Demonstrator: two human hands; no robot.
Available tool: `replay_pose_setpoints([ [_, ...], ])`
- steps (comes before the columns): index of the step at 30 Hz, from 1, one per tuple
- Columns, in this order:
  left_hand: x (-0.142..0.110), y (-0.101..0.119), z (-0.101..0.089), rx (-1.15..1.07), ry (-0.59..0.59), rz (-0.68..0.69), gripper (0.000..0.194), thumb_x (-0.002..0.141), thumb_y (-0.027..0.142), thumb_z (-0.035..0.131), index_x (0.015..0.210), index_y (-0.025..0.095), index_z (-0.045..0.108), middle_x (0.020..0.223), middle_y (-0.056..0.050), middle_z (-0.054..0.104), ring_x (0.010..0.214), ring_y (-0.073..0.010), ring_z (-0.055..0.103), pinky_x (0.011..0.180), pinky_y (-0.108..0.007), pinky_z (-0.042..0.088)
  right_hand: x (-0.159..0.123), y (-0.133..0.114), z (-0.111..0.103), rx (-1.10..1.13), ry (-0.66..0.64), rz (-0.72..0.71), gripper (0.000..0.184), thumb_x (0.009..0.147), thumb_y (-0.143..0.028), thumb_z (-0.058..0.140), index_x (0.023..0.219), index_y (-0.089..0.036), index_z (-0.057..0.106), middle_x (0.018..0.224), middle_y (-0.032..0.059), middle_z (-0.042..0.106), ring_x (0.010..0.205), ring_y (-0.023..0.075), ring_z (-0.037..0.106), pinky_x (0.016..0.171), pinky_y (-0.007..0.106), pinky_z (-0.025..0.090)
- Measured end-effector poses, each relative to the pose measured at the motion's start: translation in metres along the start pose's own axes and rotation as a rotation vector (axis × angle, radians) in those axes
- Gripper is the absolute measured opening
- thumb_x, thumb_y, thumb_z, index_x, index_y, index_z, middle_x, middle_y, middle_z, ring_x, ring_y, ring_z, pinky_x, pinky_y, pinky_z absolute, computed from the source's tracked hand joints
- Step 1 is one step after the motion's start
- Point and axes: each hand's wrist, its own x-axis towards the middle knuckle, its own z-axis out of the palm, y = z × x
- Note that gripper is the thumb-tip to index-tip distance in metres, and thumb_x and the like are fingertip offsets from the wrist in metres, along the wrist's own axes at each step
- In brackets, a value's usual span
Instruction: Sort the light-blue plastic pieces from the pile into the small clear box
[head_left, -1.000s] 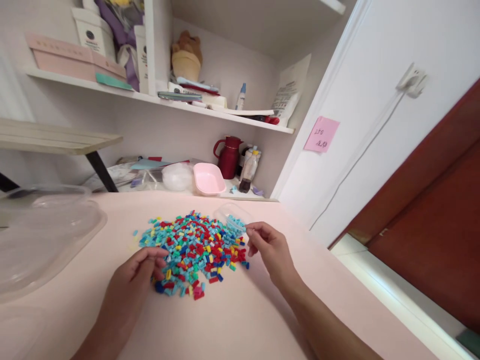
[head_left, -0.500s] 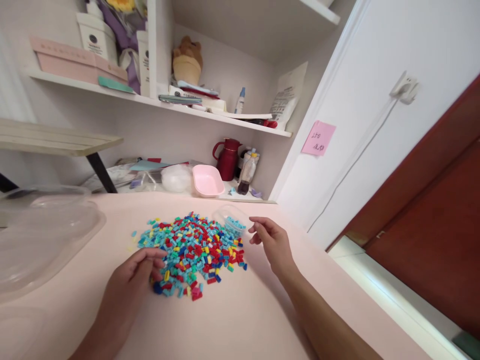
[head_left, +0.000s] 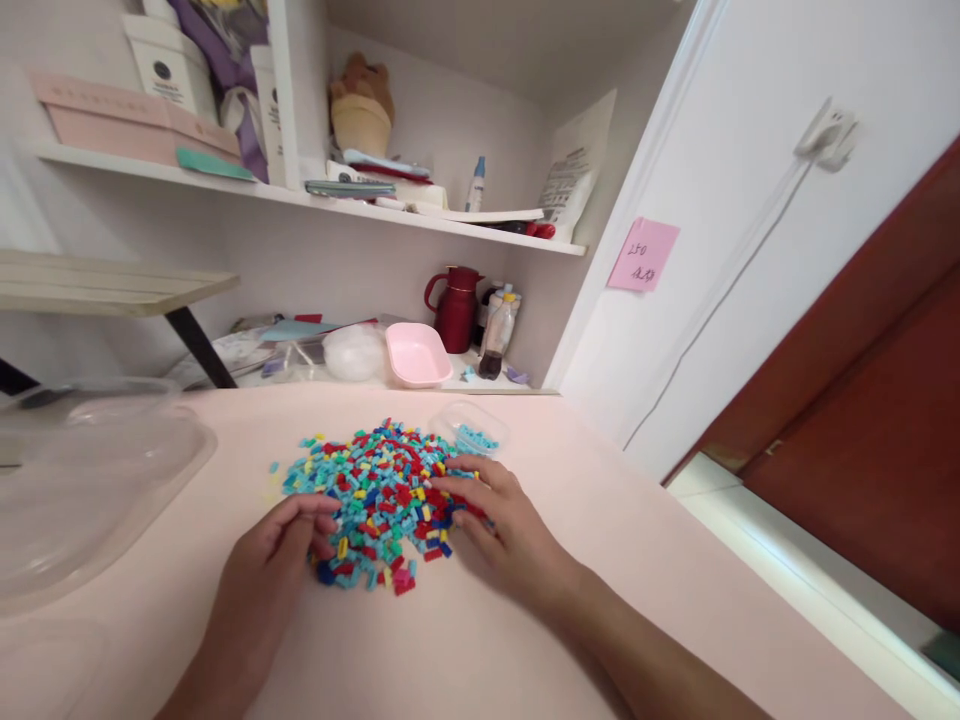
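Note:
A heap of small bricks (head_left: pixel 379 490) in teal, red, yellow and blue lies on the pink table (head_left: pixel 480 640). My left hand (head_left: pixel 274 550) rests at the heap's near left edge, fingers curled onto the bricks. Lying on the heap's right side is my right hand (head_left: pixel 499 525), its fingers stretched flat over the bricks. Behind it stands a small clear cup (head_left: pixel 474 432) with several teal bricks inside.
Clear plastic lids (head_left: pixel 82 480) lie at the table's left. Behind the table, a lower shelf bears a pink tray (head_left: pixel 417 354), a red jug (head_left: pixel 457 308) and bottles (head_left: pixel 497 332). A white door frame with a pink note (head_left: pixel 643 255) stands at right.
My right hand has moved left and down from beside the clear cup onto the right side of the heap, fingers spreading flat. My left hand has stayed put.

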Motion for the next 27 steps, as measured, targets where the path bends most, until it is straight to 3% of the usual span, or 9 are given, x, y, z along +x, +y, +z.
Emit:
replay_pose_setpoints([
  [4,-0.001,0.001,0.0,0.015,-0.009,0.003,0.031,0.072,0.046,0.053,0.083,0.021,0.068,0.072,-0.001,0.064,0.064,-0.0177,0.06,0.062,-0.029,0.046,0.0,-0.005,0.002,-0.109,-0.138,-0.166,0.04,0.089,-0.016,0.053,0.126,-0.029,0.06,0.14,0.006,0.053,0.131,0.0266,0.041,0.106,0.046,0.035],
  [7,-0.001,0.001,0.0,0.013,-0.004,-0.001,0.03,0.072,0.045,0.054,0.083,0.021,0.068,0.073,-0.001,0.065,0.064,-0.0177,0.06,0.062,-0.029,0.047,0.001,-0.005,0.002,-0.145,-0.226,-0.17,0.034,0.087,-0.017,0.058,0.117,-0.03,0.065,0.133,0.0028,0.06,0.129,0.0258,0.044,0.104,0.044,0.035],
  [11,0.0,0.0,0.0,0.014,0.003,-0.002,0.029,0.073,0.046,0.055,0.083,0.022,0.068,0.074,-0.001,0.065,0.066,-0.0182,0.061,0.063,-0.029,0.048,0.003,-0.001,0.0,-0.153,-0.194,-0.078,0.023,0.088,-0.016,0.057,0.101,-0.028,0.072,0.115,0.0042,0.068,0.106,0.0222,0.058,0.091,0.039,0.042],
  [17,0.0,-0.001,0.0,0.014,0.008,0.039,0.029,0.073,0.045,0.055,0.082,0.022,0.07,0.072,-0.001,0.066,0.064,-0.0181,0.061,0.061,-0.03,0.048,0.002,0.002,-0.003,-0.135,-0.101,-0.009,0.023,0.09,-0.014,0.055,0.093,-0.027,0.074,0.091,0.0044,0.069,0.089,0.0193,0.06,0.084,0.035,0.042],
  [20,0.0,0.001,0.0,0.013,0.002,0.035,0.029,0.073,0.045,0.055,0.081,0.022,0.07,0.071,-0.001,0.066,0.063,-0.0177,0.061,0.059,-0.028,0.048,0.001,-0.002,-0.003,-0.089,-0.069,-0.047,0.023,0.091,-0.018,0.055,0.103,-0.028,0.072,0.1,0.0056,0.069,0.093,0.0202,0.06,0.087,0.037,0.043],
  [24,0.0,-0.001,0.001,-0.019,-0.007,0.027,0.028,0.073,0.044,0.056,0.083,0.021,0.07,0.072,-0.001,0.066,0.063,-0.0172,0.061,0.057,-0.027,0.048,0.0,-0.009,0.002,-0.124,-0.163,-0.21,0.03,0.092,-0.02,0.053,0.117,-0.032,0.066,0.13,0.0037,0.061,0.121,0.0247,0.049,0.099,0.041,0.037],
  [27,0.0,-0.002,0.0,-0.019,-0.016,0.027,0.028,0.073,0.044,0.056,0.083,0.021,0.07,0.072,-0.001,0.066,0.063,-0.0165,0.061,0.057,-0.027,0.048,0.0,-0.008,0.007,-0.166,-0.242,-0.211,0.034,0.091,-0.016,0.052,0.118,-0.032,0.066,0.128,0.003,0.063,0.12,0.0242,0.05,0.097,0.04,0.038],
])
